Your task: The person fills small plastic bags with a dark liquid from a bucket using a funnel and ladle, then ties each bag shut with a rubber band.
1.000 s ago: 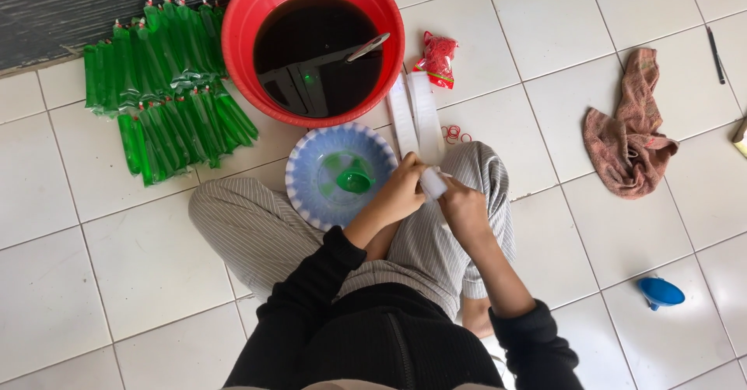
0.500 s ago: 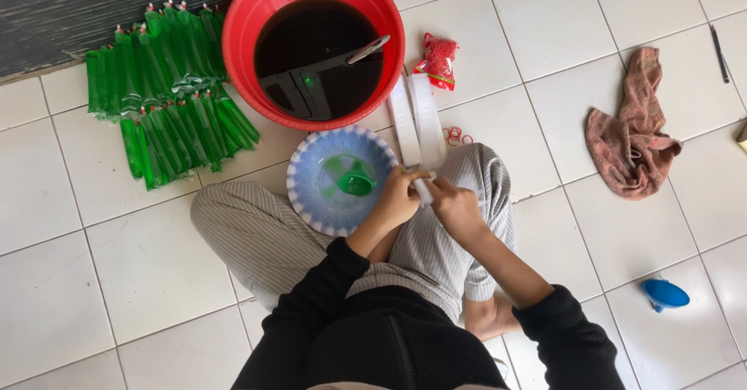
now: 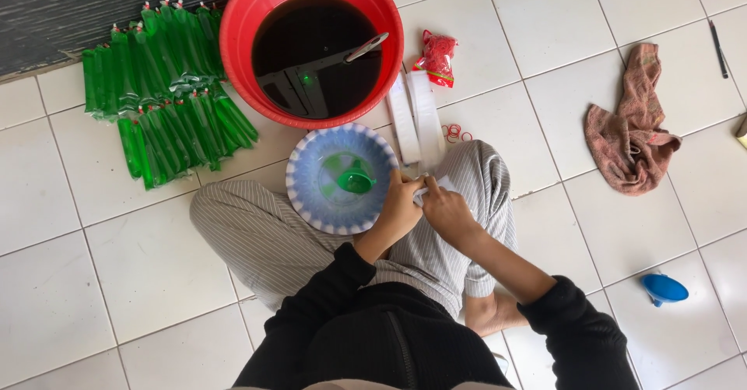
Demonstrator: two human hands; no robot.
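Filled green plastic tubes [image 3: 159, 98], tied at the top with red bands, lie in rows at the 10 o'clock position on the white tiled floor [image 3: 70, 281]. At 12 o'clock stands a red basin [image 3: 233, 47] of dark liquid with a ladle [image 3: 366, 47] resting in it. Directly below it, at centre, a blue-rimmed bowl [image 3: 299, 191] holds a green funnel [image 3: 356, 180].

The left hand [image 3: 398, 209] is closed, fingers curled, on a small clear plastic bag [image 3: 432, 187] just beside the bowl's 3 o'clock edge. The right hand [image 3: 447, 212] pinches the same bag from the other side; the two hands touch. The bag is largely hidden, so its contents cannot be determined.

A stack of empty clear bags [image 3: 416, 117] lies at 1 o'clock, with loose red rubber bands [image 3: 455, 133] and a red packet [image 3: 437, 57] beside it. A brownish rag [image 3: 630, 133] lies at 2 o'clock. A blue funnel [image 3: 663, 289] lies at 4 o'clock.
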